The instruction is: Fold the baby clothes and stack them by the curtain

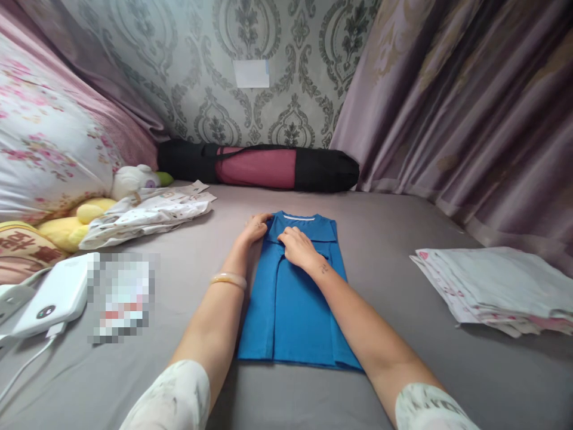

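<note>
A blue shirt (pixel 301 304) lies in front of me, folded into a long narrow shape with its sides and sleeves turned inward. Its neckline, with a pale strip inside, points away from me. At the shirt's upper left edge, my left hand (pixel 258 228) has its fingers closed on the fabric near the shoulder. My right hand (pixel 297 246) rests over the upper part of the shirt, its fingers pinched on the folded sleeve layer left of centre. The fingertips of both hands are partly hidden.
A stack of folded light cloths (pixel 496 286) lies to the right. On the left are a crumpled printed garment (pixel 147 215), plush toys (pixel 67 232), a white power bank (pixel 56 295) with a cable, and a blurred item (pixel 123 298). A black-and-red long bag (pixel 255 167) lies along the wall.
</note>
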Action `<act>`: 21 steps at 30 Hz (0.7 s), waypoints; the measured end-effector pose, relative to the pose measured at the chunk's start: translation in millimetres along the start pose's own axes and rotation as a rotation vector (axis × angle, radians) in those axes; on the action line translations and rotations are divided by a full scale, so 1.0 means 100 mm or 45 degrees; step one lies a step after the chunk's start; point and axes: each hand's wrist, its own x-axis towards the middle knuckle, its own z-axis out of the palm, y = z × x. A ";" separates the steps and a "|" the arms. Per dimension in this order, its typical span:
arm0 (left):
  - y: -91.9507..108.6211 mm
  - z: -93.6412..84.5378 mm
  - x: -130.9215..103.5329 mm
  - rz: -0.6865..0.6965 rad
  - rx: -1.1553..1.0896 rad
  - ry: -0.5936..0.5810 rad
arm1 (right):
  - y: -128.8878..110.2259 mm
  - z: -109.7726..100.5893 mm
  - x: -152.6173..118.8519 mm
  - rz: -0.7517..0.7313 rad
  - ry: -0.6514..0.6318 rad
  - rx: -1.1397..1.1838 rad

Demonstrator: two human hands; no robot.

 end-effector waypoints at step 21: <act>0.29 -0.02 -0.18 0.112 0.353 -0.134 | -0.07 0.27 0.05 0.120 -0.171 0.178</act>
